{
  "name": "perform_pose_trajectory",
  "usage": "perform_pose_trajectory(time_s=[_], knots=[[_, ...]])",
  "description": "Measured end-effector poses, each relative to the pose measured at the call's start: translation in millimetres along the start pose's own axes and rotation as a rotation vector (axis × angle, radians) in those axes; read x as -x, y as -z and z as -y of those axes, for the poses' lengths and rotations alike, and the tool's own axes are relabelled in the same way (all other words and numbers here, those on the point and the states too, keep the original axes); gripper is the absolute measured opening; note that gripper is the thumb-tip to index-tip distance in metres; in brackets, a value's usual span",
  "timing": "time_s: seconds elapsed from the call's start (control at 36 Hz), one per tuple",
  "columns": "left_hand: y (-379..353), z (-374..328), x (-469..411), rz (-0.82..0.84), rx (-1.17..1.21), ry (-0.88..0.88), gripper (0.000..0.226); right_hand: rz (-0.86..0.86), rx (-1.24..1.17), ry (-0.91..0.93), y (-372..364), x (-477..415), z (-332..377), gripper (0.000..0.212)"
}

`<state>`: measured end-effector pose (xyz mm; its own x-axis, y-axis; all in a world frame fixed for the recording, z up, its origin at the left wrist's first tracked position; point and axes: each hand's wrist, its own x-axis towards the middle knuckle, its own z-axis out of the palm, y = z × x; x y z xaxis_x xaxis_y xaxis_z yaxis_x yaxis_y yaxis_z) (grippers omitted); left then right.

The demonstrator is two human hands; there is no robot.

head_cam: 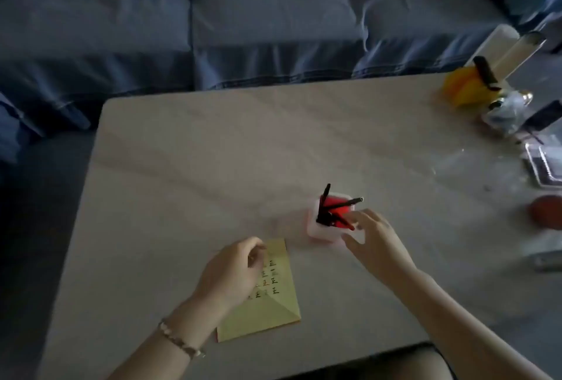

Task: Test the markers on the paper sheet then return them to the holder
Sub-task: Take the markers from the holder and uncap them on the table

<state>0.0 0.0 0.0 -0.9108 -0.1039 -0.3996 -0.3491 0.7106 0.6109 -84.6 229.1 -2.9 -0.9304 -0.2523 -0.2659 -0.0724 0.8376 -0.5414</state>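
Left grip (pixel 234 270) is resting curled on the paper sheet (pixel 273 309), pinching unclear; right grip (pixel 374 239), fingers spread, is hovering beside the holder (pixel 313 229) of markers (pixel 342 204).

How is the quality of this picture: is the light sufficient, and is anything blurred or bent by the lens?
Head view: the light is dim and bluish. Head view: the right hand beside the holder is softly blurred. Head view: the far edge of the table bows, a wide-angle effect. Head view: the marks on the paper sheet are sharp enough to see.
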Motion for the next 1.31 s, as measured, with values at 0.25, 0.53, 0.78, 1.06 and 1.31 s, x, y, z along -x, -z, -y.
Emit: perform_pose_trajectory(time_s=[0.25,0.53,0.78,1.06,1.31], knots=[[-46.3,31.3,-53.9,-0.123,0.122,-0.105,0.021,-0.075,0.190,0.271,-33.6,-47.7,-27.8,0.042],[-60.9,48.7,-80.6,-0.171,0.088,-0.255,0.023,-0.108,0.038,0.441,-42.2,-53.1,-37.9,0.024],[-72.9,50.2,-55.3,-0.314,0.016,-0.400,0.022,-0.595,0.081,0.615,-46.0,-16.6,-31.5,0.019],[-84.1,56.8,0.9,-0.359,0.155,-0.602,0.046,-0.494,-0.775,0.617,-88.2,64.4,32.7,0.023],[-81.2,84.1,44.2,-0.286,0.302,-0.520,0.015,0.032,-0.708,0.337,-151.6,60.3,57.1,0.025]])
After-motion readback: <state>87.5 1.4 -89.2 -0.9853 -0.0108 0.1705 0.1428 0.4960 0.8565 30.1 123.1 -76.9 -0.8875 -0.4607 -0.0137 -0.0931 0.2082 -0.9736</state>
